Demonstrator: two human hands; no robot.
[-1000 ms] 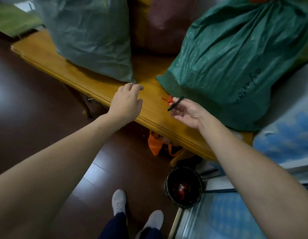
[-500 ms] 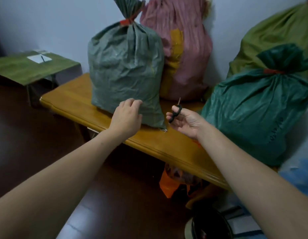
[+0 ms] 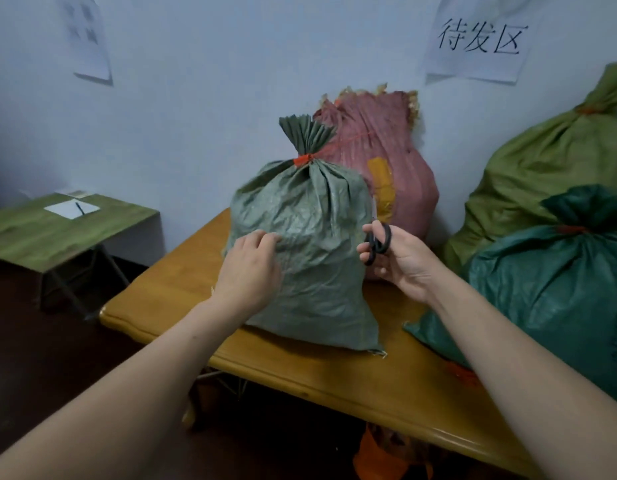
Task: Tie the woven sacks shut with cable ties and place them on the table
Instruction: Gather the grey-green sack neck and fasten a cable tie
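A grey-green woven sack [image 3: 317,244] stands upright on the wooden table [image 3: 334,375], its neck cinched by a red cable tie [image 3: 303,160] whose long tail sticks out to the right. My left hand [image 3: 250,268] rests on the sack's left side with fingers curled against the fabric. My right hand [image 3: 402,261] holds black-handled scissors [image 3: 379,241] just right of the sack, fingers through the loops. A pink sack [image 3: 386,168] stands behind it. A dark green tied sack [image 3: 559,289] and an olive tied sack [image 3: 549,161] sit at the right.
A low green side table [image 3: 58,233] with a sheet of paper and a pen stands at the left. Paper signs hang on the blue wall. An orange bag [image 3: 379,455] lies under the wooden table. Dark floor fills the lower left.
My view has lifted from the floor and table edge up to the sacks and wall. Both hands rose to the grey-green sack; the right hand still holds the scissors.
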